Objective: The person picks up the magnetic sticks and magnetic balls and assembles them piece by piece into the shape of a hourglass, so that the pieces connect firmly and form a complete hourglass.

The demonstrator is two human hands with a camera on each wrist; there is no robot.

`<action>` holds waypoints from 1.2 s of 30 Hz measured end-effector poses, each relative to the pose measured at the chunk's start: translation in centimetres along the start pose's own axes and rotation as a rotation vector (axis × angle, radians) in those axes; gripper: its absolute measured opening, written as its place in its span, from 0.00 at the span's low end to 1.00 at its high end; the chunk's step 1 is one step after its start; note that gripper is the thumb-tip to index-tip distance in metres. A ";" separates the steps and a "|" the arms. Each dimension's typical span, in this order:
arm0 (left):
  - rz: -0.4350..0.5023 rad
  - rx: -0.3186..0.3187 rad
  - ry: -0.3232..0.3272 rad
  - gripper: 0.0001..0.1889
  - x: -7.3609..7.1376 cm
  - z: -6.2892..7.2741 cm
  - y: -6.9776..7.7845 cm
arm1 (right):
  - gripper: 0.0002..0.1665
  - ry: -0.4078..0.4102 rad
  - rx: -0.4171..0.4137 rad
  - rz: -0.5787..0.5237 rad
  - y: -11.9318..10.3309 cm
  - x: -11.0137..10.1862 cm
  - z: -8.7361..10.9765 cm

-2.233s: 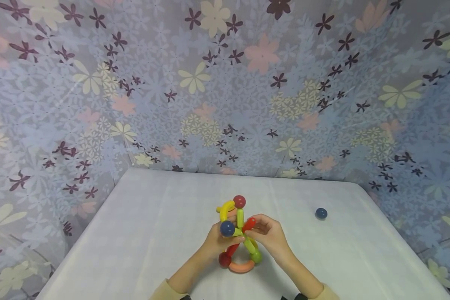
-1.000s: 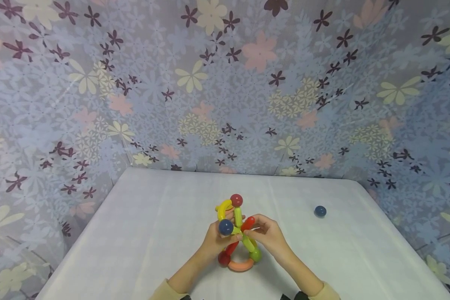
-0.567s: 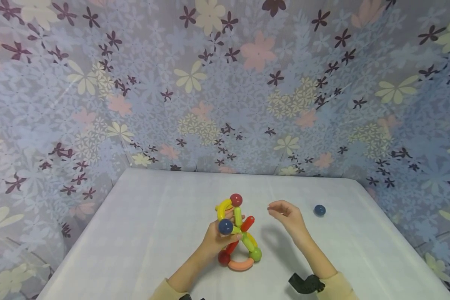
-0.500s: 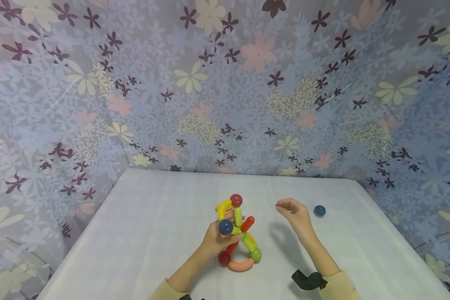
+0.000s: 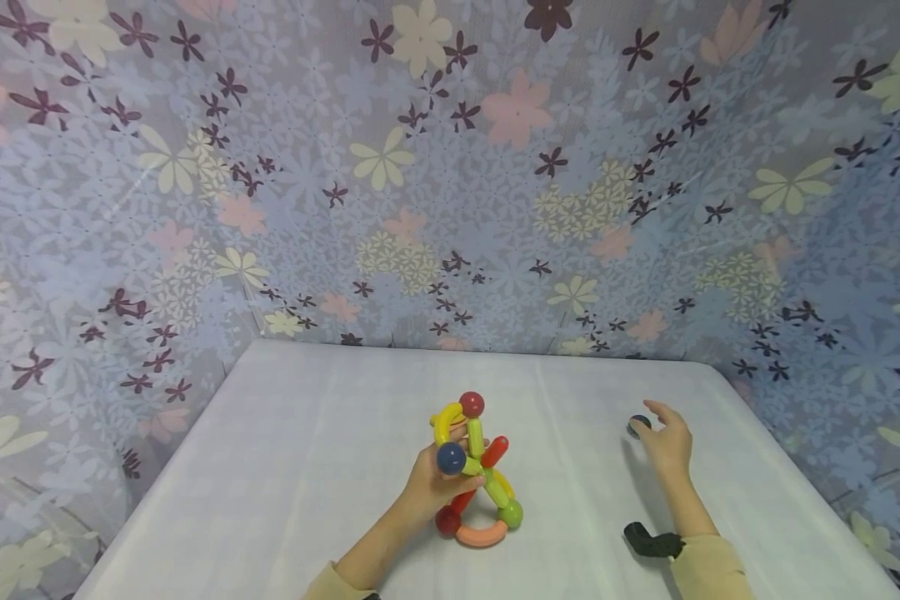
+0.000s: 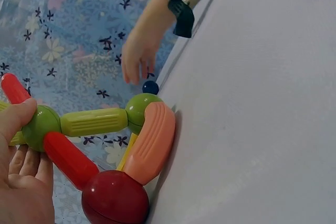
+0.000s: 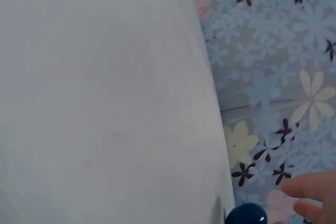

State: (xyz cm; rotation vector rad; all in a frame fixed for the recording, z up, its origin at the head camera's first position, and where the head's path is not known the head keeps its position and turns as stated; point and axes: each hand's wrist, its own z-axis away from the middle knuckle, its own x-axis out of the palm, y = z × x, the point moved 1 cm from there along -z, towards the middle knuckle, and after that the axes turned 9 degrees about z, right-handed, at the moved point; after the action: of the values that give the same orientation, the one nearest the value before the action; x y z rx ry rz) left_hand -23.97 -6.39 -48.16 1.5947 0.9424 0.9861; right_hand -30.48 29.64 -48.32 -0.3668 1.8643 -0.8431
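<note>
My left hand (image 5: pixel 423 483) holds up a ball-and-stick toy figure (image 5: pixel 497 489) of coloured rods and balls. In the left wrist view its thumb and fingers grip round a green ball (image 6: pixel 42 128) in the middle. A dark red ball (image 5: pixel 447 521), a lime ball (image 5: pixel 511 513) and a curved salmon rod (image 5: pixel 482 534) form the base at the table. A short red rod (image 5: pixel 495 451) sticks out to the right. Over at the right, my right hand (image 5: pixel 671 442) reaches down with spread fingers at a loose dark blue ball (image 5: pixel 634 426), which it partly hides.
A white-covered table (image 5: pixel 330 433) carries everything. Behind it hangs a flowered cloth (image 5: pixel 450 208). The loose ball lies towards the table's back right, and a dark strap (image 5: pixel 652 542) sticks out from the right sleeve.
My right hand has let go of the red rod on the figure and moved right to the loose blue ball. The left hand keeps its grip, and the figure stays in place.
</note>
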 end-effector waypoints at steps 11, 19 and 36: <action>-0.048 0.001 0.025 0.37 0.0 0.0 -0.3 | 0.25 -0.081 0.046 0.013 2.5 0.9 -0.2; -0.052 -0.015 0.056 0.37 0.3 -0.1 -0.1 | 0.23 -0.017 0.038 -0.007 3.1 1.3 -0.6; -0.078 -0.010 0.070 0.34 0.2 0.2 -0.2 | 0.30 -0.223 -0.045 -0.355 -10.0 -1.2 4.8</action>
State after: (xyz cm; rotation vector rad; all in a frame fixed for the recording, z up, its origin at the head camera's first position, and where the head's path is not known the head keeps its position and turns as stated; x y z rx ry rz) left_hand -23.74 -6.23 -48.39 1.5120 1.0383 0.9961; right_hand -26.83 21.39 -41.70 -0.8048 1.6354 -0.9535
